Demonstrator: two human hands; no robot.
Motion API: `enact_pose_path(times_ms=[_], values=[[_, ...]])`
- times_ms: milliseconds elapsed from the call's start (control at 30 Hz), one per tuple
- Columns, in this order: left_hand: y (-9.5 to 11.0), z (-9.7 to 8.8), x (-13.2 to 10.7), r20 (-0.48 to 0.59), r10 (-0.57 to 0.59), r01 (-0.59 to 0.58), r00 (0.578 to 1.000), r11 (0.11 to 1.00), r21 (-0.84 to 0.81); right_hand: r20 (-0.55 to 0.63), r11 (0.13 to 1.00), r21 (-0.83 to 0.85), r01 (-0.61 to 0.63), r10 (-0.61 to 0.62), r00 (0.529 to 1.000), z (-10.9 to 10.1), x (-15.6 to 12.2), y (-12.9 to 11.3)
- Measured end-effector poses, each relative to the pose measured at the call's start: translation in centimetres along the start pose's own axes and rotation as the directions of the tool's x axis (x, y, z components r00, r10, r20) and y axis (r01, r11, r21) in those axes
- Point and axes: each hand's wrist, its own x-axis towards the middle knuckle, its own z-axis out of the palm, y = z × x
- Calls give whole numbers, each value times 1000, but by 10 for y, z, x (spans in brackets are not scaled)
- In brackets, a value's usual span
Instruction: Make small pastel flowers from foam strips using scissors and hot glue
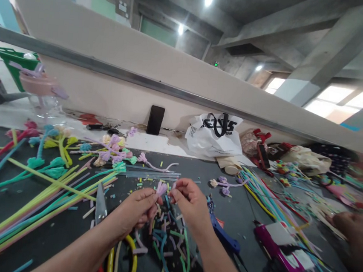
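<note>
"What have you got on the head view?"

"I have both bare hands near the middle of the table. My left hand point(144, 203) is pinching a lilac chenille flower point(162, 189) between thumb and fingers, raised over the worktop point(236, 267)."

"And the right?"

"My right hand point(190, 201) is just beside it, fingers curled, thumb and forefinger meeting at a small lilac bit point(173, 188). From here I can't tell whether it is gripped there or only touched."

"What's around them?"

"Below, between my forearms, I see a scatter of chenille offcuts point(161, 239). The steel blade point(100, 201) of a cutting tool shows by my left forearm, and a blue corded tool point(225, 236) lies right of my right hand. Clear rods point(152, 176) lie beyond the hands."

"Further out?"

"A bundle of long chenille stems point(39, 210) on the left, and a loose lilac flower stem point(226, 184) to the right. A black smartphone point(155, 120) leans against the partition point(115, 91), a white bag point(214, 141) near it. At the right edge, a co-worker's hand point(349, 225) is blurred."
</note>
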Motion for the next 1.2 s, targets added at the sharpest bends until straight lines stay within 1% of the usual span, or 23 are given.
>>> enact_pose_path(times_ms=[167, 267, 367, 467, 567, 733, 933, 1200], values=[[-2, 0, 1, 1, -14, 14, 1000, 1000, -7, -34, 996, -63, 68, -70, 997, -3, -2, 3], [-3, 0, 1, -1, -18, 18, 1000, 1000, 10, -72, 990, -131, 59, -69, 995, -5, -3, 2], [-4, 0, 2, 2, -8, 8, 1000, 1000, 26, -58, 991, -118, 68, -75, 995, -2, -5, -1], [-7, 0, 3, 1, -8, 8, 1000, 999, 39, -34, 981, -119, 152, -157, 987, 5, -7, -2], [-9, -1, 5, 8, -4, 3, 1000, 999, 50, -38, 949, -238, 208, -223, 974, 9, -8, -1], [-8, -1, 4, 34, -6, 4, 999, 997, 79, -39, 889, -390, 239, -275, 961, 8, -6, 0], [-10, -1, 5, 43, 21, -28, 999, 985, 168, -7, 834, -489, 254, -295, 955, 6, -6, -2], [-10, 0, 4, 66, 38, -51, 997, 977, 206, 20, 803, -528, 276, -313, 950, 4, -6, -1]])
